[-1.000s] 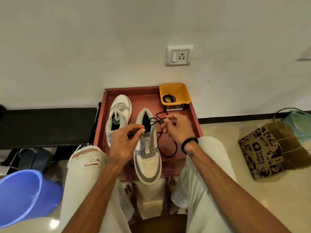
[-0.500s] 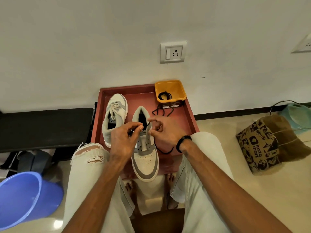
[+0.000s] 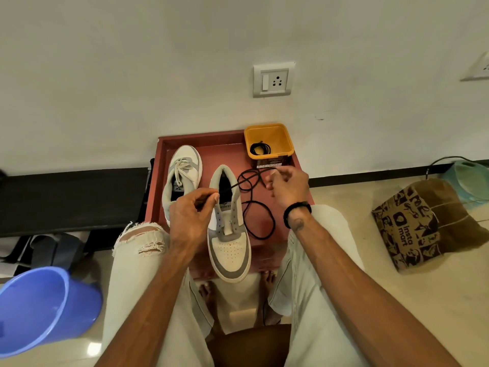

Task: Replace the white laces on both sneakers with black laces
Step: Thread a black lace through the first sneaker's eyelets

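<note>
Nearest, my knees frame the red tray (image 3: pixel 206 144), and my two hands hover over it. My left hand (image 3: pixel 191 217) is curled, thumb and forefinger pinching one end of the black lace (image 3: pixel 258 207) just over the near sneaker (image 3: pixel 229 245). That sneaker lies unlaced, toe toward me and hanging over the tray's near edge, its eyelets bare. My right hand (image 3: pixel 288 185) is raised further back, fingers bent and pinching the same lace at another spot; between my hands the lace crosses itself in a loop, and the rest trails in a slack curl on the tray beside the sneaker. Beyond my left hand sits the far sneaker (image 3: pixel 182 176), with its white lace (image 3: pixel 182 166) tied. At the tray's far right corner stands a yellow tub (image 3: pixel 283 136) with another black lace coiled inside.
</note>
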